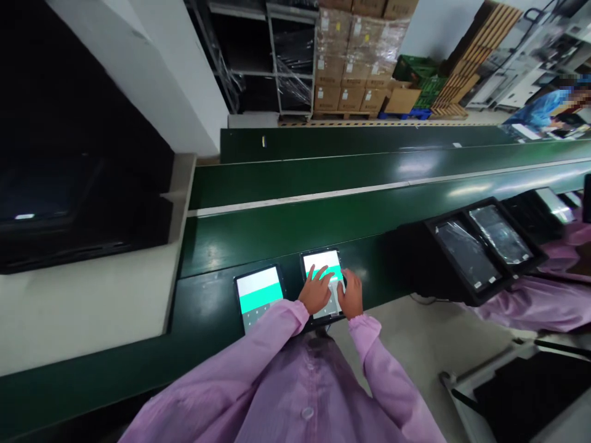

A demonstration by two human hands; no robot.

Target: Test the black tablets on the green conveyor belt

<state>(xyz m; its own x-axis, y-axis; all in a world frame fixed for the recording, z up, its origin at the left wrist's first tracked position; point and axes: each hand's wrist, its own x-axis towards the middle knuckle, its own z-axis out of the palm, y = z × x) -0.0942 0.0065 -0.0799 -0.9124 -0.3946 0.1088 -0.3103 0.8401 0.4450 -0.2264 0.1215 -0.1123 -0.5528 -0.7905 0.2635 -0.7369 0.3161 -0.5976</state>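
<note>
Two lit tablets lie on the green bench near its front edge. The right tablet (308, 261) shows a white and turquoise screen with a grey keypad, partly covered by my hands. My left hand (316, 291) is over that screen with its fingers spread. At the tablet's right edge, my right hand (351, 295) rests with thumb and fingers apart around the corner side; whether it grips the edge I cannot make out. The left tablet (260, 289) shows a similar white and turquoise screen, its lower part hidden by my left sleeve.
Black trays (475, 246) with film-wrapped tablets stand to the right, beside a co-worker's pink sleeve (540, 301). The green bench (258, 231) runs lengthwise, with a pale strip along it. Stacked cartons (353, 67) and wooden pallets (480, 49) are behind. Another person in blue sits far right.
</note>
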